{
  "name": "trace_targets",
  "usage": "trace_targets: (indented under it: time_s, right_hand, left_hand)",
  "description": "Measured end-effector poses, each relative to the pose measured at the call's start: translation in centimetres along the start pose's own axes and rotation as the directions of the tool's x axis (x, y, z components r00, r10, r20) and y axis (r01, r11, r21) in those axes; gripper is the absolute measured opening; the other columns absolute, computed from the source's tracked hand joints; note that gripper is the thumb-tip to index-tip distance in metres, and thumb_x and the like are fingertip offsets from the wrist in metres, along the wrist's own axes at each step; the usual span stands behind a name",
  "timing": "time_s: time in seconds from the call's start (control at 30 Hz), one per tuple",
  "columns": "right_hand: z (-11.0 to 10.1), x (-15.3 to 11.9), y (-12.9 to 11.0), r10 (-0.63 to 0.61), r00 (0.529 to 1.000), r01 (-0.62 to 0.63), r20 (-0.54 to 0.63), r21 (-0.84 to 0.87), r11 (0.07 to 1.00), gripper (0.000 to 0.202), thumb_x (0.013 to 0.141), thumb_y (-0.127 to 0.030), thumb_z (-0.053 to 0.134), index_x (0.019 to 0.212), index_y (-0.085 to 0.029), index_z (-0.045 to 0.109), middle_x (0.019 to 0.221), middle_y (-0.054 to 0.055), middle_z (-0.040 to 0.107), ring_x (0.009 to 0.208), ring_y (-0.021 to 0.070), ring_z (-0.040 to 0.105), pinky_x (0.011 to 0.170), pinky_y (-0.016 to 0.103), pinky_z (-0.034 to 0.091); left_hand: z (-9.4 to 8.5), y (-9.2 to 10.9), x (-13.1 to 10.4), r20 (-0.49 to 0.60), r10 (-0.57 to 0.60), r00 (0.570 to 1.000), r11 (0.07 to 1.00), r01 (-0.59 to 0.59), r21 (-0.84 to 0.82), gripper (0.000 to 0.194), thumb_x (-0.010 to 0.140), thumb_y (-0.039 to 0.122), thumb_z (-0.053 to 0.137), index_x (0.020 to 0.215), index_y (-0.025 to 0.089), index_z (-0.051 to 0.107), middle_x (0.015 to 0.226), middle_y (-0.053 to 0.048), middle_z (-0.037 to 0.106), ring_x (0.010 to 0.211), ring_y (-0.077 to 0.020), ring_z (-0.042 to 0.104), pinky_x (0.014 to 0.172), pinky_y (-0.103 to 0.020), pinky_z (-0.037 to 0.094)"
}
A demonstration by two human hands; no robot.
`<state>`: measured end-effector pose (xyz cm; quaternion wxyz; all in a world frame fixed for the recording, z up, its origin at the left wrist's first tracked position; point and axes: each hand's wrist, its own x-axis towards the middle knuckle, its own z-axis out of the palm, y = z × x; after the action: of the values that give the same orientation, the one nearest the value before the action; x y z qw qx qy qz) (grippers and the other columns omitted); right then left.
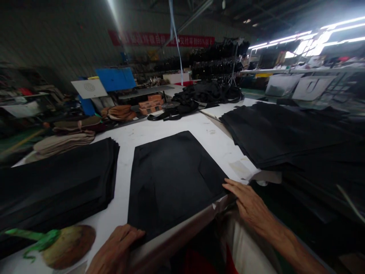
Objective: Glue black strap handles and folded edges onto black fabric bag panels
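Observation:
A black fabric panel, roughly four-sided, lies flat on the white table in front of me. My left hand is at its near left corner, fingers bent together over the edge; the thumb is hidden. At the near right corner, my right hand rests its outstretched fingertips on the panel's edge. A few creases show across the panel. Left of it is a stack of black fabric pieces. Another stack of black pieces lies to the right, overhanging the table's edge.
A rounded brown object with a green strip sits near my left hand. The white table has its front edge close to me. Farther back are folded tan fabric, orange-brown boxes and a heap of black straps.

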<state>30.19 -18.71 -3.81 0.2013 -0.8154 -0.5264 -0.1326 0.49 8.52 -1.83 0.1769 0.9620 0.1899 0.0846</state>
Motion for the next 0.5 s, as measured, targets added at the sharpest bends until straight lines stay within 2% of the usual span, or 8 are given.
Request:
trace_targets:
  time_s: [0.1,0.17,0.23,0.3,0.37,0.43,0.5]
  right_hand:
    - [-0.2,0.9,0.0,-0.011,1.000,0.010,-0.027,-0.027,1.000,0.056,0.072,0.001,0.033,0.119,-0.017,0.058,0.125,0.010,0.057,0.114,0.0212,0.051,0.093,0.044,0.043]
    - [-0.2,1.6,-0.2,-0.055,0.998,0.056,0.025,-0.037,0.998,0.060,0.069,0.003,0.035,0.120,-0.017,0.058,0.128,0.009,0.055,0.117,0.0237,0.049,0.093,0.046,0.042]
    - [0.0,2.1,-0.4,-0.102,0.990,0.104,0.099,-0.010,0.995,0.062,0.066,0.003,0.037,0.118,-0.021,0.059,0.126,0.006,0.058,0.119,0.0252,0.048,0.092,0.048,0.042]
    - [0.3,2.6,-0.1,-0.105,0.986,0.103,0.126,0.023,0.994,0.058,0.067,0.001,0.038,0.113,-0.024,0.063,0.122,0.004,0.061,0.116,0.0244,0.050,0.091,0.047,0.042]
    - [0.5,3.1,0.5,-0.033,0.996,0.029,0.087,0.044,0.999,0.053,0.071,-0.002,0.037,0.113,-0.022,0.062,0.121,0.006,0.061,0.112,0.0220,0.053,0.092,0.045,0.043]
    - [0.6,3.7,1.5,0.092,0.995,-0.095,0.041,0.075,0.993,0.046,0.077,-0.008,0.034,0.115,-0.017,0.059,0.117,0.010,0.062,0.106,0.0211,0.057,0.092,0.042,0.044]
    - [0.9,4.4,2.5,0.203,0.978,-0.208,0.055,0.121,0.971,0.040,0.082,-0.019,0.034,0.113,-0.014,0.057,0.110,0.013,0.064,0.100,0.0232,0.060,0.089,0.041,0.045]
  left_hand:
    - [-0.7,0.8,0.4,-0.059,0.042,0.997,0.998,-0.044,-0.040,0.039,0.064,0.010,0.041,0.082,0.031,0.069,0.079,0.001,0.069,0.073,-0.0159,0.065,0.066,-0.022,0.054]
    - [-0.8,1.1,0.6,-0.112,0.036,0.993,0.997,-0.043,-0.056,0.038,0.063,0.010,0.040,0.079,0.030,0.069,0.075,0.001,0.069,0.071,-0.0155,0.066,0.064,-0.022,0.055]
    - [-0.6,0.9,0.8,-0.175,-0.020,0.984,0.997,0.006,-0.080,0.035,0.067,0.014,0.041,0.081,0.029,0.069,0.079,0.001,0.070,0.076,-0.0164,0.066,0.070,-0.025,0.055]
    - [-0.2,0.2,1.0,-0.269,-0.129,0.954,0.986,0.095,-0.134,0.031,0.072,0.021,0.043,0.089,0.028,0.068,0.093,-0.002,0.070,0.091,-0.0196,0.065,0.084,-0.034,0.053]
    - [0.1,-0.6,1.5,-0.330,-0.293,0.897,0.944,0.217,-0.248,0.034,0.074,0.032,0.045,0.102,0.023,0.064,0.109,-0.006,0.066,0.105,-0.0238,0.060,0.096,-0.043,0.044]
    - [0.0,-1.2,2.1,-0.286,-0.464,0.838,0.850,0.330,-0.411,0.047,0.072,0.041,0.050,0.111,0.018,0.058,0.117,-0.011,0.061,0.109,-0.0272,0.058,0.099,-0.047,0.041]
    - [-0.5,-1.2,2.8,-0.144,-0.581,0.801,0.705,0.407,-0.581,0.057,0.068,0.046,0.056,0.116,0.014,0.053,0.118,-0.015,0.060,0.107,-0.0290,0.059,0.093,-0.045,0.046]
